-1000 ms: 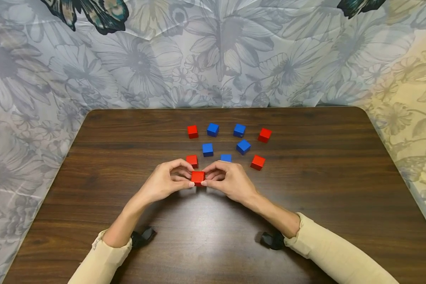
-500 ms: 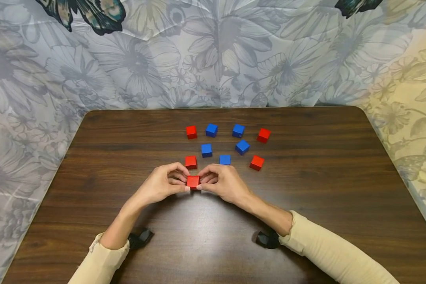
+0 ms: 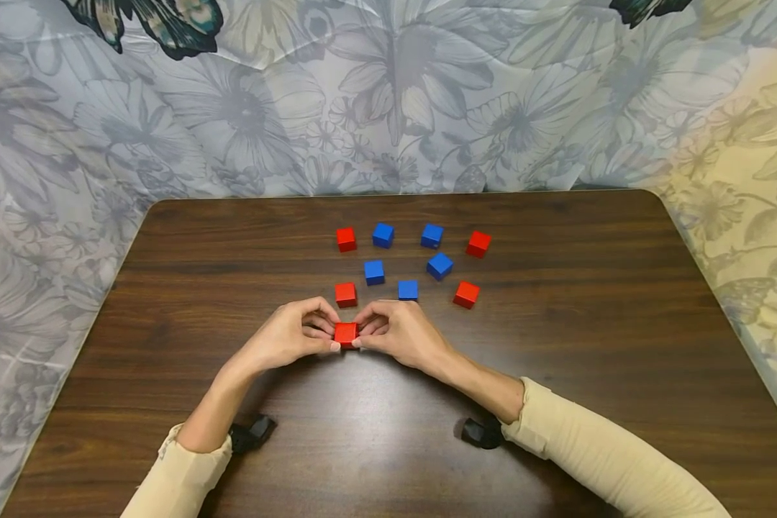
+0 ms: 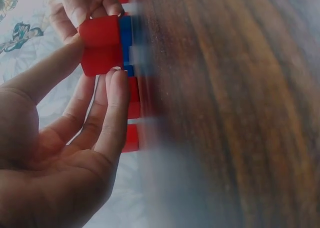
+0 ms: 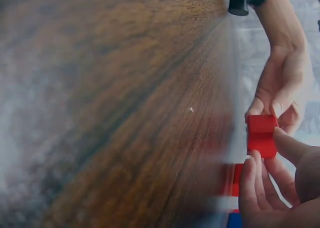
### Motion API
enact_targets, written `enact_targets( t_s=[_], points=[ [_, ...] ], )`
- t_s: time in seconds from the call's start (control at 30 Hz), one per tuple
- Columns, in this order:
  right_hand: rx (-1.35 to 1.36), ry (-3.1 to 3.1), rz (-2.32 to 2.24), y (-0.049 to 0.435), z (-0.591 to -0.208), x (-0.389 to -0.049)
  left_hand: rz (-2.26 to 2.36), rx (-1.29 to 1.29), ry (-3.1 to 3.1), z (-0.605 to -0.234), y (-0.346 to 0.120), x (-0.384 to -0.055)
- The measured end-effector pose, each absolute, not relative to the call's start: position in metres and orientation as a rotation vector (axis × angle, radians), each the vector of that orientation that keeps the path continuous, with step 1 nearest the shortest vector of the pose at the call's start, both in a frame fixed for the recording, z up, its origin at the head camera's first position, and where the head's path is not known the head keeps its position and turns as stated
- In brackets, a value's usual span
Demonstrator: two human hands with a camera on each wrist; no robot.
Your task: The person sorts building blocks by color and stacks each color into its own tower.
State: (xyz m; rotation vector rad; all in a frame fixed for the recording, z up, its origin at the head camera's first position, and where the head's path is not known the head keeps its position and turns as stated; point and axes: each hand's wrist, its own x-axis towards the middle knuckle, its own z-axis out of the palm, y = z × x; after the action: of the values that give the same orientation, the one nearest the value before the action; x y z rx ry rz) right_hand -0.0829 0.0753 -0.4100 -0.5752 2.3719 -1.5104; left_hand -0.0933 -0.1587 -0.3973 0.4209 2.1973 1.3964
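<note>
Between my two hands is a red block (image 3: 345,334), held close over the tabletop near the middle. My left hand (image 3: 291,336) pinches its left side with thumb and fingertips. From the right, the thumb and fingertips of my right hand (image 3: 401,332) grip the opposite side. Two faces of this red block (image 4: 101,46) show in the left wrist view, and the right wrist view has the red block (image 5: 262,136) between both hands' fingertips. Just behind the hands lie another red block (image 3: 346,294) and a blue block (image 3: 408,290), partly covered by my right hand.
Farther back on the dark wooden table (image 3: 557,252) lie several loose blocks, including a blue block (image 3: 374,272), a blue block (image 3: 439,266) and a red block (image 3: 466,295). A flowered cloth (image 3: 388,108) hangs behind the table's far edge.
Both hands have moved the red block a little to the left and nearer to me, keeping their grip. The other blocks stay in the same arrangement; the head view has shifted slightly.
</note>
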Motion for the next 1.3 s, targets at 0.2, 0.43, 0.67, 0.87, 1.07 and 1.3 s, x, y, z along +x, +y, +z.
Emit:
enact_targets(
  t_s=[0.2, 0.43, 0.67, 0.87, 1.07, 1.3],
  points=[
    [-0.566, 2.387, -1.47, 0.0722, -0.4113, -0.0848, 1.387, 0.41, 2.178, -0.397, -0.1621, -0.0948],
    [-0.572, 2.38, -1.432, 0.071, -0.4129, -0.0856, 1.349, 0.389, 2.189, -0.3989, -0.1617, -0.0946],
    [-0.586, 2.381, -1.417, 0.0706, -0.4148, -0.0849, 1.34, 0.404, 2.196, -0.4018, -0.162, -0.0942],
    [-0.595, 2.374, -1.42, 0.0711, -0.4155, -0.0839, 1.333, 0.417, 2.207, -0.4019, -0.1614, -0.0941],
    [-0.59, 2.359, -1.42, 0.0715, -0.4151, -0.0825, 1.311, 0.437, 2.223, -0.4024, -0.1613, -0.0929],
    [-0.582, 2.361, -1.422, 0.0729, -0.415, -0.0822, 1.302, 0.446, 2.24, -0.4028, -0.1607, -0.0917]
  ],
)
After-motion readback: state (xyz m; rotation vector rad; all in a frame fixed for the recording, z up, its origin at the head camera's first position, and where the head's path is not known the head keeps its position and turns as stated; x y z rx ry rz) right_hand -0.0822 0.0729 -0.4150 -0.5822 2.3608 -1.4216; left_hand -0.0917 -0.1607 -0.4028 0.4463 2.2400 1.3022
